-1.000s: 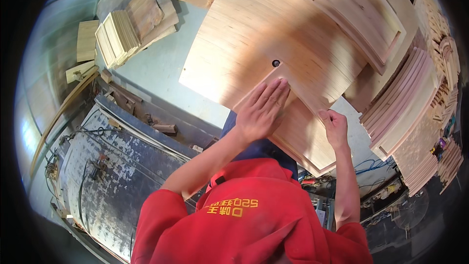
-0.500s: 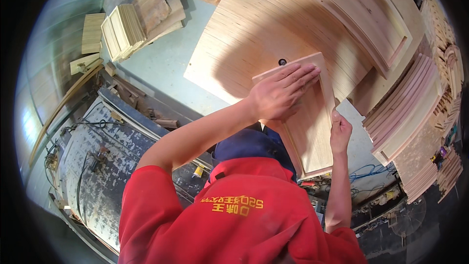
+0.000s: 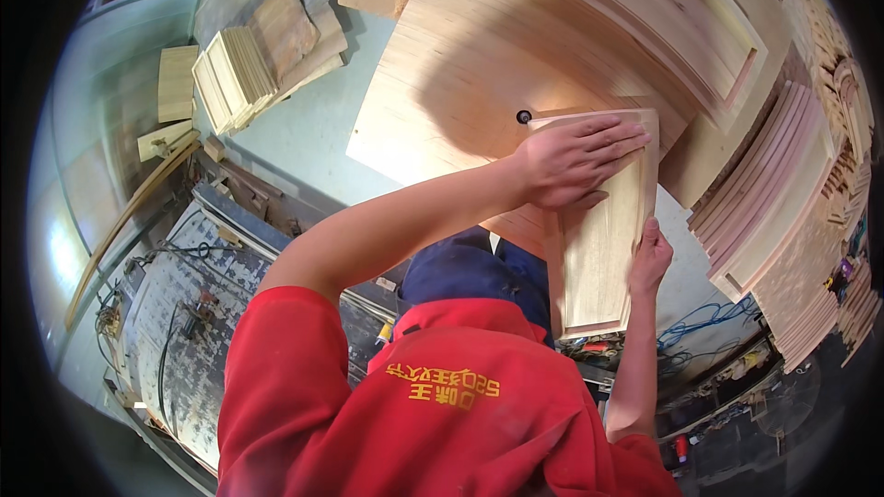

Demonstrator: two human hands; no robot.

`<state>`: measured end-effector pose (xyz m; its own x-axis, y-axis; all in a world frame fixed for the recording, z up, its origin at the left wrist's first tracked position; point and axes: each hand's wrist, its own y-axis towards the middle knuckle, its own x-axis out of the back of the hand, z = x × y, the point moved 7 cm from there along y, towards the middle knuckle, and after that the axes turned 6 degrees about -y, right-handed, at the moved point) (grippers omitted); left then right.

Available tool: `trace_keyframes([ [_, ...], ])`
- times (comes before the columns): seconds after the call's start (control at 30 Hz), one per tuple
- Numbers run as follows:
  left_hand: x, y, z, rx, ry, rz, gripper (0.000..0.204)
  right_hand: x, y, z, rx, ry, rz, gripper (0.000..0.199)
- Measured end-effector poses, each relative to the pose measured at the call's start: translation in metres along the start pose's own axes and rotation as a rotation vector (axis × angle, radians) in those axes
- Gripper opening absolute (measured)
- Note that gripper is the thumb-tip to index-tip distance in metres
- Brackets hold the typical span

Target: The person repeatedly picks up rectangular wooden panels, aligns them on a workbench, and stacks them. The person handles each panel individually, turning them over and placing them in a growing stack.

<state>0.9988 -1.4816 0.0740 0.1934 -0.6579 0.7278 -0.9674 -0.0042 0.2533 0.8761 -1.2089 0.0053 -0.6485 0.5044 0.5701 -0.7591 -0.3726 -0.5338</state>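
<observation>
A framed wooden panel (image 3: 591, 267), like a small cabinet door, rests partly on a pale plywood worktop (image 3: 405, 120) and juts over its near edge. My left hand (image 3: 582, 162) lies flat across its far end, fingers stretched out and close together. At the panel's right edge, my right hand (image 3: 651, 260) grips with the thumb up along the side; its other fingers are mostly hidden. Close to the panel's far left corner, a small dark round spindle (image 3: 524, 117) sticks up from the worktop.
Larger framed panels (image 3: 681, 18) are piled on the far right of the worktop. Several stacked panels (image 3: 769, 184) stand to the right. Another stack of small panels (image 3: 235, 78) is at the far left. Blue hose (image 3: 704, 322) lies on the floor at right.
Both hands have moved right together with the panel. The panel has turned slightly, and its far left corner now sits just right of the spindle.
</observation>
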Motion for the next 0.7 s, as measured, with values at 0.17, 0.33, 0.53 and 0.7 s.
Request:
trace_keyframes([
  [0.17, -0.017, -0.017, -0.019, 0.145, 0.116, 0.016, 0.082, 0.003, -0.005, 0.003, 0.105, -0.128, 0.078, 0.056],
  [0.33, -0.022, -0.115, -0.071, 0.64, 0.135, -0.04, 0.083, -0.029, -0.022, 0.055, 0.424, -0.412, 0.298, 0.048],
  [0.53, -0.017, -0.123, -0.065, 0.772, 0.183, -0.127, 0.088, -0.01, -0.028, 0.054, 0.391, -0.422, 0.252, 0.037],
  [0.7, -0.016, -0.123, -0.064, 0.781, 0.252, -0.122, 0.084, 0.118, -0.091, -0.11, 0.223, -0.65, -0.377, 0.051],
])
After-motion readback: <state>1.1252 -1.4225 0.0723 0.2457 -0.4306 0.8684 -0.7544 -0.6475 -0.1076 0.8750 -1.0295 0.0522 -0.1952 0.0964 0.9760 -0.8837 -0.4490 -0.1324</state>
